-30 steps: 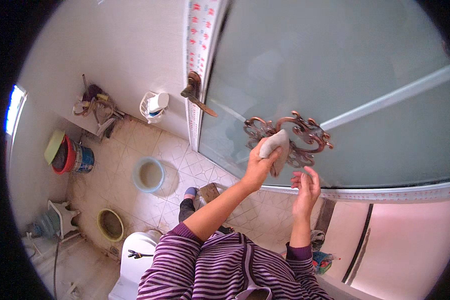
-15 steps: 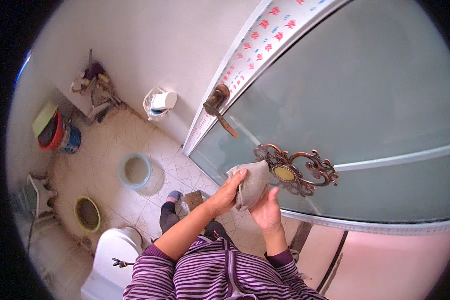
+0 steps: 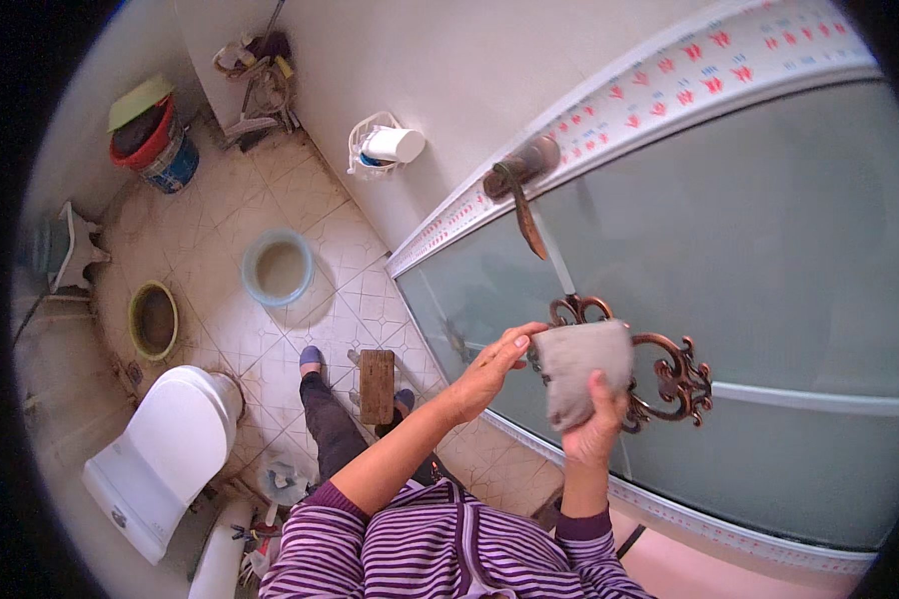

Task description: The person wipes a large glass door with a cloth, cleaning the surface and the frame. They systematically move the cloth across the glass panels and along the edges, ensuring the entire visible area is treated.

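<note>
A folded grey cloth (image 3: 581, 361) lies before the copper-coloured scroll ornament (image 3: 685, 379) on a glass door (image 3: 769, 240), covering its central part. We note that the right hand (image 3: 591, 434) supports the cloth from below, its thumb laid over the near face and its other fingers behind; we take these to be clamped on the fabric. The fingers of the left hand (image 3: 484, 377) are extended and slightly apart, their tips at the cloth's left edge; we cannot tell whether they touch it.

We judge the cloth light, soft and limp, neither fragile nor prone to slip; its folded layers appear thick enough to keep a pad-like shape. We would take hold of it between thumb and fingers across the stacked layers, since a single corner would probably let the folds open.

Hidden from us are the cloth's rear face, most right-hand fingers and the ornament's middle, so contact between cloth and metal remains uncertain. Slight blur obscures the fabric's texture, and we cannot tell whether it is damp.
</note>
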Demonstrator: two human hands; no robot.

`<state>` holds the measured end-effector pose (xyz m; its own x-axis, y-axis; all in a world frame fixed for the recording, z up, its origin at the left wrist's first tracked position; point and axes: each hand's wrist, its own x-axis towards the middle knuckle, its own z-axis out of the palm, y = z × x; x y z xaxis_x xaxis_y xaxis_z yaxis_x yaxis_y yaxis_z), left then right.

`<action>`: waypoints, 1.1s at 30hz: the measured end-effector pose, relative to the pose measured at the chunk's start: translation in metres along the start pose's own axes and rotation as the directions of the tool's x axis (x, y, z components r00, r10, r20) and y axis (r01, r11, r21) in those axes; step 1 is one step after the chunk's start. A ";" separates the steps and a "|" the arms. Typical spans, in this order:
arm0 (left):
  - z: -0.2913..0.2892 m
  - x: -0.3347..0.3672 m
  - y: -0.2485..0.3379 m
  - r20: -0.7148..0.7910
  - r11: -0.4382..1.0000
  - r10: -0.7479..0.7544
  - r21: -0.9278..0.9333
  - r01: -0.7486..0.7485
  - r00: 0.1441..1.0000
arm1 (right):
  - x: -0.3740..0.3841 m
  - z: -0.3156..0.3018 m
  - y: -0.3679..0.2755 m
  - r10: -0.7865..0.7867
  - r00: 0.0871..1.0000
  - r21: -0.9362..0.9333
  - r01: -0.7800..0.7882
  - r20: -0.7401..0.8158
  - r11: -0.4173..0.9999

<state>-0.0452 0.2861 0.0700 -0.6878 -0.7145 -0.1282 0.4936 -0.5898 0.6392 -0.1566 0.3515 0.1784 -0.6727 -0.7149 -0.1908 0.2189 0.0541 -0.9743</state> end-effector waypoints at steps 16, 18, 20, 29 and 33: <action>-0.128 -0.021 0.029 -0.305 0.999 0.002 -0.047 -0.017 0.952 | 0.096 0.053 0.057 -0.364 0.474 -0.519 0.248 0.802 -0.818; -0.133 -0.018 0.029 -0.289 0.998 0.013 -0.055 -0.030 0.957 | 0.098 0.053 0.061 -0.367 0.490 -0.520 0.221 0.790 -0.825; -0.131 -0.015 0.027 -0.254 0.998 0.024 -0.048 -0.038 0.967 | 0.098 0.051 0.067 -0.364 0.503 -0.517 0.205 0.784 -0.831; -0.123 -0.014 0.010 -0.091 0.994 -0.108 0.018 0.110 0.990 | 0.102 0.035 0.091 -0.347 0.521 -0.491 0.166 0.780 -0.855; -0.141 -0.022 0.009 -0.142 0.995 -0.100 -0.029 0.097 0.985 | 0.100 0.029 0.107 -0.342 0.532 -0.491 0.166 0.775 -0.855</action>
<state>0.0493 0.2438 -0.0286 -0.6513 -0.6981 -0.2975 0.4398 -0.6667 0.6017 -0.1803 0.2658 0.0585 0.1153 -0.9387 0.3248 -0.6463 0.1773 0.7422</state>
